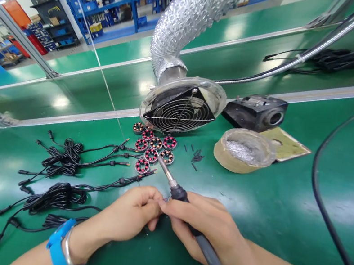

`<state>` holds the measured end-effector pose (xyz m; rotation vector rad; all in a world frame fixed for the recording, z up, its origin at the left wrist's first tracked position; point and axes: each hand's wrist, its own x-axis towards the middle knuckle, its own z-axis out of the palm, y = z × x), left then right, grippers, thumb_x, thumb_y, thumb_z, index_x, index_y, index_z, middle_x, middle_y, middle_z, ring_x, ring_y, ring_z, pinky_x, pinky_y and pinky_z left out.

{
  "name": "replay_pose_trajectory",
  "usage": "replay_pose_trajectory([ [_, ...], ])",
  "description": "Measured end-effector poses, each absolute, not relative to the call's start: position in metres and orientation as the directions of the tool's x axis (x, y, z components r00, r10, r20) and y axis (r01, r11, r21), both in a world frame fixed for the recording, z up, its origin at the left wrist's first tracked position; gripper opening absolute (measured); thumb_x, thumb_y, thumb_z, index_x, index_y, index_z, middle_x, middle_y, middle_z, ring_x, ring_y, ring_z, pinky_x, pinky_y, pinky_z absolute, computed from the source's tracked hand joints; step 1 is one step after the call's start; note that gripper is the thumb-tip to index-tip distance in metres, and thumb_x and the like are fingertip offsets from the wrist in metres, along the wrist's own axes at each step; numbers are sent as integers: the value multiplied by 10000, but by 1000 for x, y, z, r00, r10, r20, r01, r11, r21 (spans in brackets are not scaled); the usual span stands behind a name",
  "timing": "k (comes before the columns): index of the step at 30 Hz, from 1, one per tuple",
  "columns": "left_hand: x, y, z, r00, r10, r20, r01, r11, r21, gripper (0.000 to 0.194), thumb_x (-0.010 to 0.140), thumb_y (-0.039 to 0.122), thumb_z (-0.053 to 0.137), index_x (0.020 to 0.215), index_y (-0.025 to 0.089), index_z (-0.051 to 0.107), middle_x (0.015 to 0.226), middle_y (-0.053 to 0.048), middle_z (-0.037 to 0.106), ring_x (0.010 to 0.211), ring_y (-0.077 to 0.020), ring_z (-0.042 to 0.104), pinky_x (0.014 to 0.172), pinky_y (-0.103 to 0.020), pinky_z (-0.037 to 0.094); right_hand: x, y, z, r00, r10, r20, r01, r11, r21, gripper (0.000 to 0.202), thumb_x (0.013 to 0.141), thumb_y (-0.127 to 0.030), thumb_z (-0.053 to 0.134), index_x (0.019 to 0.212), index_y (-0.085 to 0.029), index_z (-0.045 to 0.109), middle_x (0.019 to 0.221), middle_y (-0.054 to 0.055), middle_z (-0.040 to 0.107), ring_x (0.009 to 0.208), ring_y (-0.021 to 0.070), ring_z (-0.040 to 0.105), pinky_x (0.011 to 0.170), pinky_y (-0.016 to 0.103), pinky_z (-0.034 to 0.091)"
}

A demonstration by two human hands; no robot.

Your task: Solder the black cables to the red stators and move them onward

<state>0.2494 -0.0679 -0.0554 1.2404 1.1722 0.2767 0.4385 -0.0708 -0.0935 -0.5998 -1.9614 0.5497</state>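
Note:
My right hand is closed round the handle of a soldering iron, whose metal tip points up and away over the round coil-wound stators. Fingertips of my left hand are pinched together, almost touching my right fingertips. Whatever lies in that pinch is too small and hidden to name. Several of these stators, with red or copper-coloured coils, lie grouped beyond my hands. Left of them, black cables with stripped ends reach toward the group. Another coiled black cable lies beside my left forearm.
A fume extractor fan with a silver duct stands behind the stators. To its right are a black soldering stand, a tub with silvery content and a yellowish pad. Short black tubes lie nearby. A black cord curves along the right.

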Motion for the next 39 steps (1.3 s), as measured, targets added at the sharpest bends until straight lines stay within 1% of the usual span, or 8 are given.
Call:
replay_pose_trajectory([
  [5, 252, -65, -55, 399, 740, -541, 359, 417, 835, 331, 868, 438, 514, 652, 198, 442, 532, 65, 428, 492, -85, 332, 504, -226, 265, 442, -74, -92, -416, 690, 592, 246, 712, -657, 311, 822, -64, 520, 1099, -202, 551, 737, -16, 596, 586, 117, 538, 552, 228, 451],
  [13, 254, -67, -56, 362, 769, -527, 339, 417, 843, 272, 854, 410, 507, 695, 193, 472, 525, 80, 394, 481, -82, 300, 477, -219, 257, 436, -72, -97, -348, 759, 551, 265, 643, -718, 297, 847, -36, 498, 1073, -217, 561, 824, -2, 678, 654, 108, 641, 624, 208, 507],
  [18, 256, -68, -57, 321, 795, -515, 362, 400, 842, 306, 874, 398, 487, 649, 200, 427, 518, 78, 369, 479, -81, 282, 473, -222, 243, 437, -70, -92, -335, 733, 592, 256, 675, -691, 313, 836, -36, 498, 1083, -213, 574, 811, -3, 684, 627, 107, 625, 593, 203, 507],
  [22, 255, -68, -59, 316, 799, -512, 377, 390, 840, 319, 884, 423, 494, 665, 195, 448, 518, 77, 373, 480, -83, 292, 475, -223, 242, 441, -69, -87, -330, 712, 620, 255, 699, -668, 288, 847, -35, 501, 1065, -206, 581, 780, -4, 676, 612, 114, 618, 573, 209, 505],
  [25, 255, -69, -59, 327, 793, -514, 370, 393, 842, 309, 890, 424, 492, 688, 192, 468, 521, 77, 377, 479, -84, 299, 476, -223, 240, 451, -70, -81, -354, 692, 628, 264, 719, -643, 319, 893, -39, 493, 1150, -209, 575, 756, -9, 673, 594, 115, 616, 564, 222, 503],
  [29, 255, -69, -56, 337, 781, -527, 358, 411, 838, 284, 877, 417, 484, 706, 190, 479, 526, 75, 388, 479, -86, 298, 473, -224, 237, 471, -75, -71, -406, 659, 633, 280, 749, -601, 387, 924, -152, 494, 1303, -211, 541, 729, 14, 625, 578, 147, 591, 507, 269, 489],
  [35, 255, -69, -57, 330, 778, -535, 363, 419, 832, 227, 853, 364, 479, 714, 186, 508, 519, 73, 395, 474, -87, 305, 468, -221, 240, 487, -95, -55, -324, 755, 571, 402, 656, -639, 221, 882, -233, 560, 1076, -285, 654, 753, 56, 651, 682, 235, 660, 492, 338, 521],
  [39, 255, -69, -59, 326, 783, -529, 357, 417, 836, 227, 853, 367, 480, 716, 187, 508, 516, 75, 393, 473, -88, 308, 467, -219, 249, 482, -95, -56, -279, 763, 583, 437, 641, -630, 207, 876, -243, 552, 1050, -297, 650, 747, 58, 645, 696, 247, 669, 503, 356, 525],
])
